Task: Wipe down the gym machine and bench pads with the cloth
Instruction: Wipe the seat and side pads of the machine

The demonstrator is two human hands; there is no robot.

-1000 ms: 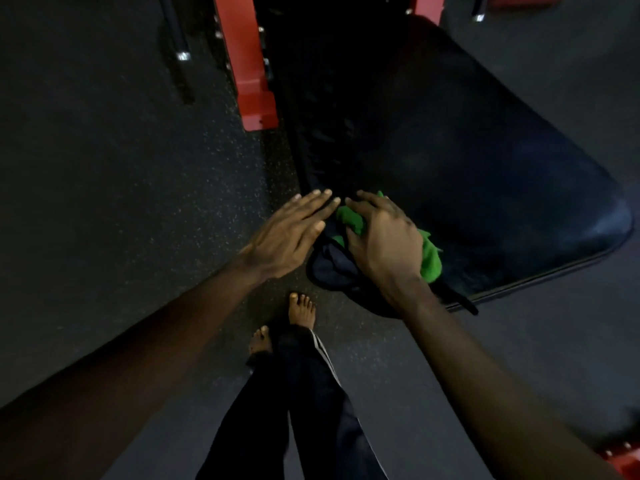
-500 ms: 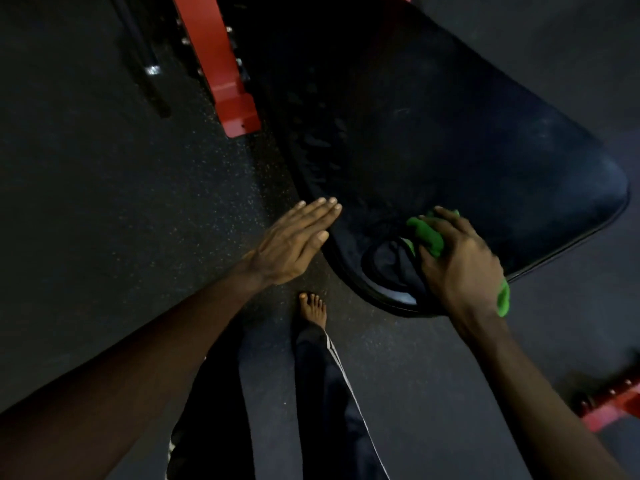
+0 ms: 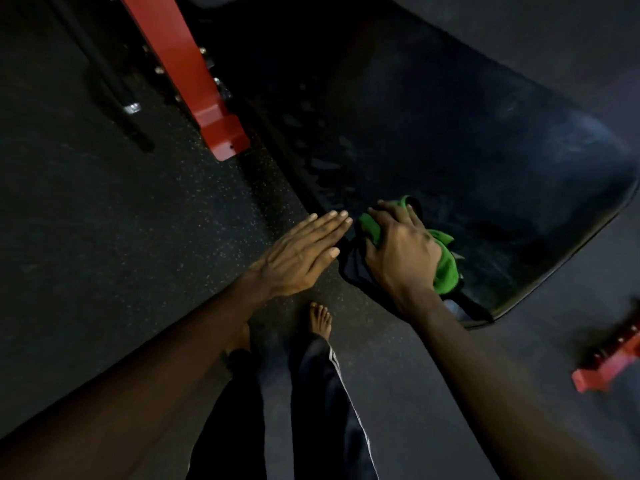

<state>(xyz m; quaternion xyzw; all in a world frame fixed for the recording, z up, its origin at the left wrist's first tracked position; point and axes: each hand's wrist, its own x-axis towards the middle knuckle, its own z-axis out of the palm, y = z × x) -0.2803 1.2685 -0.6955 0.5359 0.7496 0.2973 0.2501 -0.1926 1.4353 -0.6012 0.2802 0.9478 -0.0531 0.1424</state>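
A wide black bench pad (image 3: 467,143) fills the upper right, its near corner just ahead of me. My right hand (image 3: 398,251) lies on that corner with its fingers curled over a green cloth (image 3: 445,268), pressing it onto the pad. A dark part of the cloth hangs off the pad's edge below the hand. My left hand (image 3: 304,254) is flat with straight fingers, its fingertips at the pad's left edge beside the cloth, holding nothing.
A red steel frame leg (image 3: 194,84) runs down to the floor left of the pad, with a dark bar (image 3: 114,88) further left. Another red frame piece (image 3: 609,362) lies at the right. My bare feet (image 3: 320,320) stand on the speckled rubber floor (image 3: 121,237).
My right hand slid the cloth right along the pad's near edge, then back left to the corner beside my left hand. My left hand has stayed flat at the pad's edge.
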